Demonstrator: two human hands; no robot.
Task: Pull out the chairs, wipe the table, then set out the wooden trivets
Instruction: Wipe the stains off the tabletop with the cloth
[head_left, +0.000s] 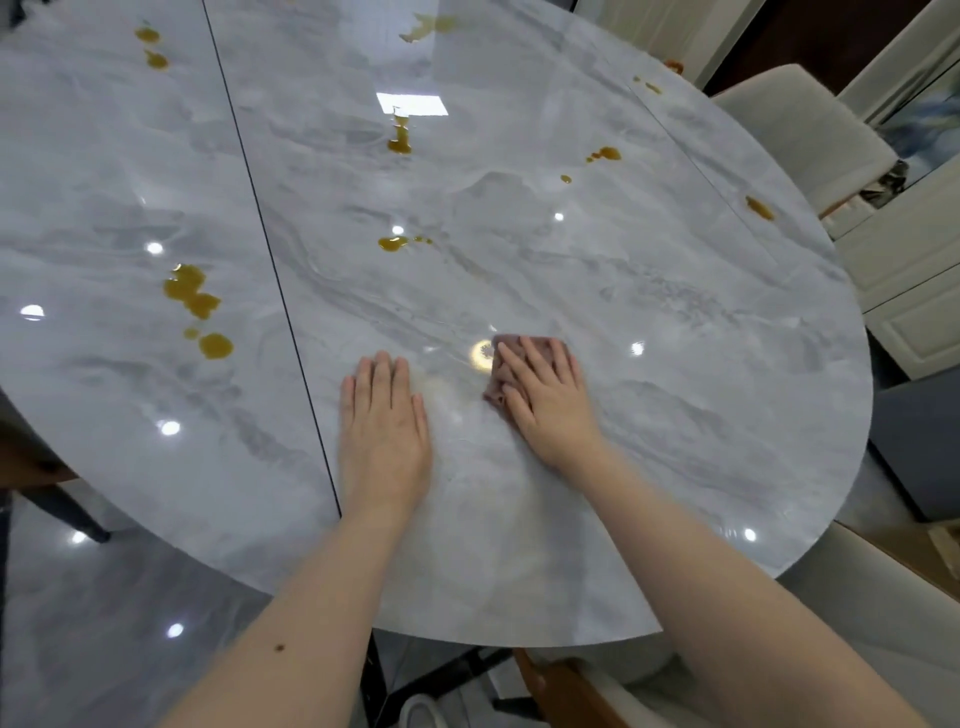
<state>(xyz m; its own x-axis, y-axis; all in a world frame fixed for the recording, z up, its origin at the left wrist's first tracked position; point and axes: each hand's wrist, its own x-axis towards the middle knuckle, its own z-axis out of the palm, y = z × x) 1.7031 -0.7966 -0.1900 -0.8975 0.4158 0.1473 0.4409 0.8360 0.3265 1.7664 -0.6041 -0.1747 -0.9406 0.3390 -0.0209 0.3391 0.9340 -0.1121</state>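
Observation:
A round grey marble table fills the view, with several amber spills on it, such as one at the left and one near the middle. My right hand lies flat with straight fingers on a small mauve cloth, pressing it onto the tabletop. My left hand rests flat on the bare table beside it, fingers straight and together. No trivets are in view.
A beige chair stands at the table's far right edge. Another chair with a wooden frame sits below the near edge. White cabinets line the right side. A dark seam runs across the tabletop.

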